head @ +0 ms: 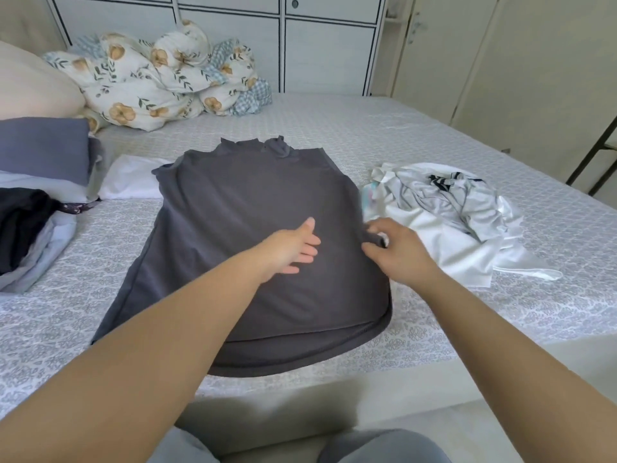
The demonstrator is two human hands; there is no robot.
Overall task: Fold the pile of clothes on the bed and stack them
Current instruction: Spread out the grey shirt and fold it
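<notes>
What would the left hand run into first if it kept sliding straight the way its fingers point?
Probably the right hand, which pinches the right edge of the dark grey top. The left hand lies flat on that top, fingers aimed rightward at it.

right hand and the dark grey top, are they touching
Touching. The head view shows the right hand with fingers curled around the right edge of the dark grey top, pinching a fold of fabric.
</notes>
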